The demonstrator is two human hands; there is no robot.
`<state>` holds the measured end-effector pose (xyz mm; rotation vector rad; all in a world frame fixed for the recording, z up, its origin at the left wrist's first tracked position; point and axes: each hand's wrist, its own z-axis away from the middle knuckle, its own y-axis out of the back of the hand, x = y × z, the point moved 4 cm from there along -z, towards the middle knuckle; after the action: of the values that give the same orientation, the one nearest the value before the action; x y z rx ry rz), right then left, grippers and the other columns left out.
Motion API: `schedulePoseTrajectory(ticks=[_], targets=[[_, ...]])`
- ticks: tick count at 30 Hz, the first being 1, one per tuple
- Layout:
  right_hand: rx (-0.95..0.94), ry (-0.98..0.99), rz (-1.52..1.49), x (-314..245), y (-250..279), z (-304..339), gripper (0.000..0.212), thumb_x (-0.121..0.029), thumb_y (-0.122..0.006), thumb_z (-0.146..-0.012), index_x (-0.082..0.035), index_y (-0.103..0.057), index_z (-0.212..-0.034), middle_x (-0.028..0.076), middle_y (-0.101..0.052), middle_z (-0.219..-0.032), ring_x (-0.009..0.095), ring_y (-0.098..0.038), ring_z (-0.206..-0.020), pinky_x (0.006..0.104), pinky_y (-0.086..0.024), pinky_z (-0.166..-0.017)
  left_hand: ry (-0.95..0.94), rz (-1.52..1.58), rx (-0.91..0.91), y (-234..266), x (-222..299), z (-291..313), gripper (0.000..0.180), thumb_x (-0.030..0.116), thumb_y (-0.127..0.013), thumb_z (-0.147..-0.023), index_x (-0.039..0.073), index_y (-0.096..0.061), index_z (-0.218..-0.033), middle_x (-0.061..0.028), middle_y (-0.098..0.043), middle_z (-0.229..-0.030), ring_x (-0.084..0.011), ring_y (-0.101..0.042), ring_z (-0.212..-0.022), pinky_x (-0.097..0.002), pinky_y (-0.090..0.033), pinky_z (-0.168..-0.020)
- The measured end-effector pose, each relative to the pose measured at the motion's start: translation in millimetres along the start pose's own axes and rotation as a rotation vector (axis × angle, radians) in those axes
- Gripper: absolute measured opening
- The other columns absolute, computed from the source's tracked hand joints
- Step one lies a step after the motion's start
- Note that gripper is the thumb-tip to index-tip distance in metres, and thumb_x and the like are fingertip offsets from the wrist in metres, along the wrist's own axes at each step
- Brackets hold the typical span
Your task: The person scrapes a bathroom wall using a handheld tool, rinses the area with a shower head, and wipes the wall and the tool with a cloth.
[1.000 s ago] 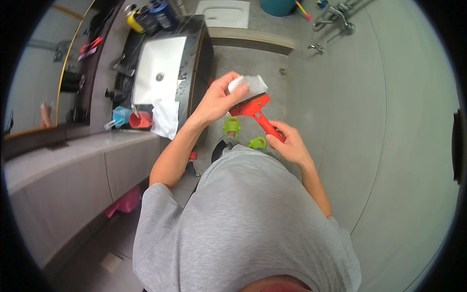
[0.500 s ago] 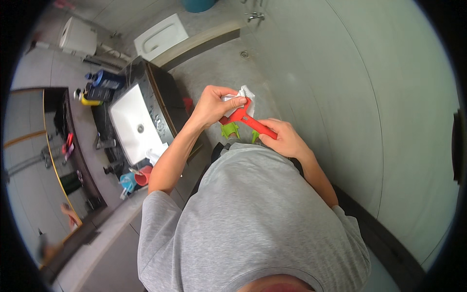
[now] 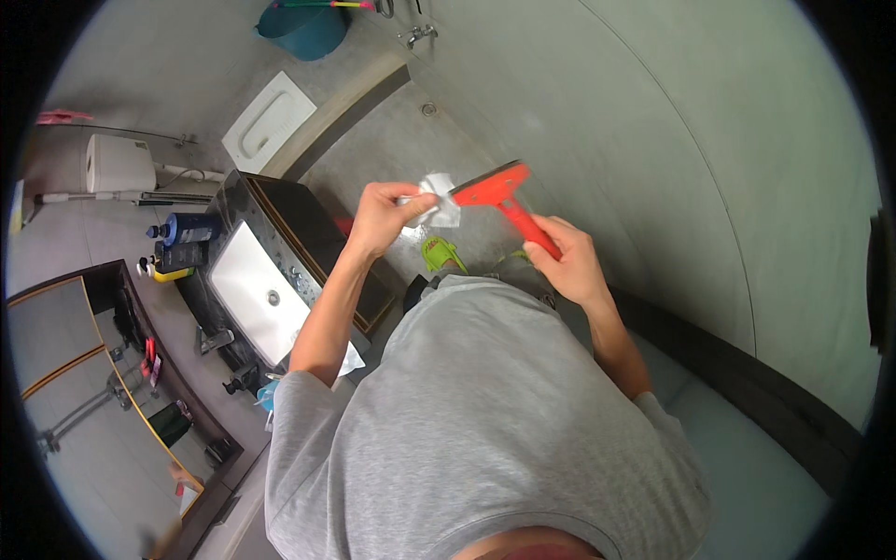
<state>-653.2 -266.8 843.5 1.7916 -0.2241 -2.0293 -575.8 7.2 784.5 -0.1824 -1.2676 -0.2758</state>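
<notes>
My right hand (image 3: 571, 259) is closed round the handle of a red squeegee (image 3: 493, 189). Its wide head, edged with a thin dark blade, points up and to the left. In my left hand (image 3: 381, 219), a crumpled white tissue (image 3: 446, 207) is pinched between thumb and fingers. The tissue's free edge meets the left end of the squeegee head in the picture; whether they touch, I cannot tell. Both hands are out in front of my waist, above the floor.
On my left a dark counter holds a white basin (image 3: 252, 289) and several bottles (image 3: 187, 245). A squat toilet (image 3: 269, 124) and a blue bucket (image 3: 303, 33) stand beyond a raised ledge (image 3: 350, 107). A grey wall (image 3: 672, 168) rises on my right.
My left hand and the tissue have come off the squeegee head, moving left. The squeegee has swung so its blade faces up-left, and my right hand has shifted right. The view has turned somewhat.
</notes>
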Motion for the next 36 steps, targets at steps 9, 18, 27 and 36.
schedulePoseTrajectory(ticks=[9,18,27,36], targets=[[0.436,0.373,0.294,-8.3,38.7,18.4,0.042,0.005,-0.070,-0.068,-0.009,-0.071,-0.108,0.008,-0.059,-0.094,0.023,-0.058,-0.080,0.0335,-0.049,-0.071,0.136,1.062,0.087,-63.2,12.1,3.2,0.040,0.036,-0.054,-0.098,0.007,-0.055,-0.125,-0.0071,-0.061,-0.123,-0.0226,-0.058,-0.114,-0.0422,-0.046,-0.099],[0.434,0.310,0.267,27.0,74.1,31.4,0.046,0.005,-0.072,-0.065,-0.013,-0.072,-0.107,0.006,-0.059,-0.094,0.023,-0.056,-0.081,0.0344,-0.046,-0.074,0.121,1.177,-0.036,-143.0,43.9,9.5,0.046,0.037,-0.051,-0.099,0.005,-0.049,-0.132,-0.0107,-0.055,-0.134,-0.0266,-0.051,-0.125,-0.0451,-0.039,-0.107],[0.489,0.300,0.388,52.5,99.6,48.9,0.046,0.003,-0.074,-0.064,-0.014,-0.073,-0.107,0.005,-0.059,-0.091,0.023,-0.057,-0.079,0.0347,-0.047,-0.072,0.075,0.694,-0.008,-195.6,36.4,4.6,0.047,0.032,-0.060,-0.095,0.003,-0.052,-0.131,-0.0064,-0.060,-0.119,-0.0180,-0.058,-0.106,-0.0337,-0.046,-0.089],[0.585,0.219,0.487,69.4,113.3,58.7,0.043,-0.002,-0.077,-0.062,-0.017,-0.074,-0.103,0.000,-0.060,-0.089,0.019,-0.058,-0.080,0.0329,-0.042,-0.070,0.054,0.236,0.006,-220.7,8.6,-29.7,0.017,0.014,-0.068,-0.091,0.000,-0.069,-0.099,0.0004,-0.066,-0.088,-0.0067,-0.057,-0.077,-0.0241,-0.045,-0.069]])
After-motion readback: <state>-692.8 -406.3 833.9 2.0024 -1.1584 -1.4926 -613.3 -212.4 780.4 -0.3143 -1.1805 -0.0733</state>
